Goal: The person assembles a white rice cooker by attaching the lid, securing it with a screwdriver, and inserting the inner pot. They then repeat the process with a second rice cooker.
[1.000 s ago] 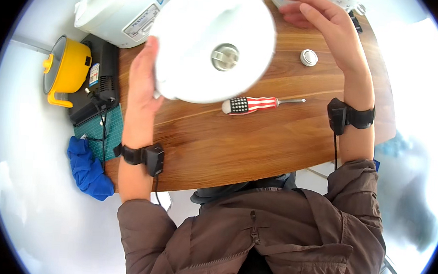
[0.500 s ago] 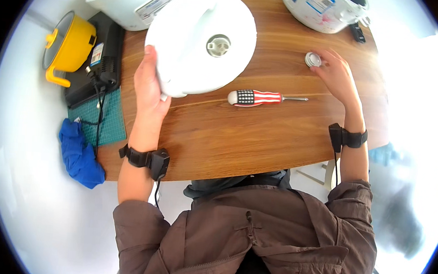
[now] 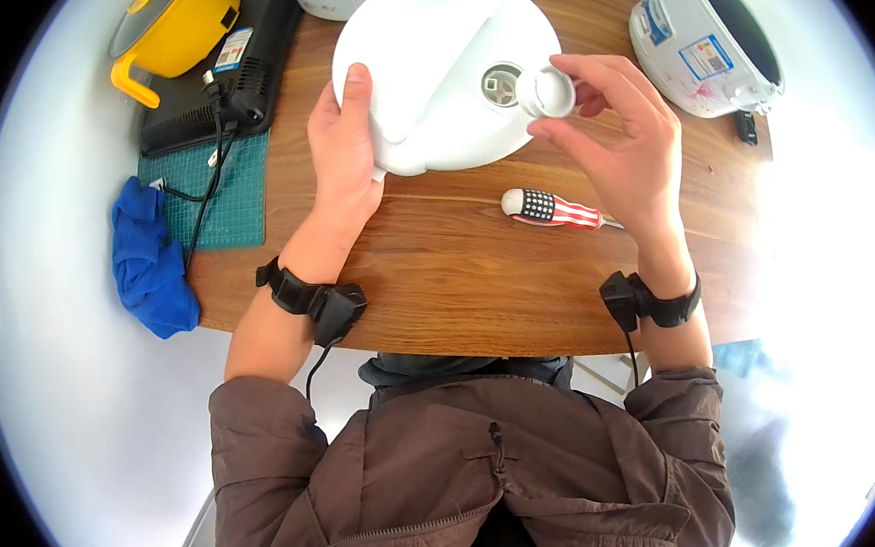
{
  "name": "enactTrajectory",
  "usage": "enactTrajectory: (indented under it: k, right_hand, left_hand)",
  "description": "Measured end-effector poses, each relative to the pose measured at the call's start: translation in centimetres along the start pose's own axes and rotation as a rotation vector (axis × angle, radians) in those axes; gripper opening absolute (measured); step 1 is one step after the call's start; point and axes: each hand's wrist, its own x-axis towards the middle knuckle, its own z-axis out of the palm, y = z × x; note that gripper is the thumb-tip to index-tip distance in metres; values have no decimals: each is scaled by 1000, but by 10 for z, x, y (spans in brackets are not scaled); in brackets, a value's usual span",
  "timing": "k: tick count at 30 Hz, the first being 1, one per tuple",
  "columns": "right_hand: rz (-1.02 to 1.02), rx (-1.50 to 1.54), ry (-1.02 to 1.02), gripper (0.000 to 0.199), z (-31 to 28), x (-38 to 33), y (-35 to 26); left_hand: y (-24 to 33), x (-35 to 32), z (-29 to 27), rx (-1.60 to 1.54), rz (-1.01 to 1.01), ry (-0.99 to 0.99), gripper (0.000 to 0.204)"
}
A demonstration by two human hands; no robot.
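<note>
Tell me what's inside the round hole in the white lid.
A greyish barred piece shows there in the lid; anything beneath that piece is covered.

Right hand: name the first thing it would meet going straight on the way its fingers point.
The right hand points leftward with a white cap in its grip; first in line is the white lid, near its round recess. Any gap in depth is unclear.
</note>
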Motion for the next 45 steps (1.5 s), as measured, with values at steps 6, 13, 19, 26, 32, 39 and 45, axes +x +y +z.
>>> enactTrajectory:
  k: [6, 13, 19, 26, 32, 39, 45]
  right_hand:
    - [-4, -103, -17, 46, 27, 9, 7]
    - [-28, -91, -43, 44, 33, 8, 17]
    - [-52, 113, 38, 47, 27, 8, 24]
    - [-58, -15, 19, 41, 2, 16, 16]
    - [-466, -305, -183, 33, 1, 19, 22]
    - [-383, -186, -262, 32, 8, 12, 16]
    - [-297, -56, -163, 33, 19, 9, 21]
  left_hand:
    - [-3, -1, 0, 22, 81, 8, 58]
    - [-2, -2, -2, 53, 121, -23, 61]
    - [-3, -1, 0, 53, 116, -31, 60]
    - [-5, 0, -1, 37, 119, -25, 54]
    - [-4, -2, 3, 34, 109, -24, 55]
    - [-6, -1, 4, 50, 116, -16, 55]
    - [-4, -2, 5, 35, 108, -25, 54]
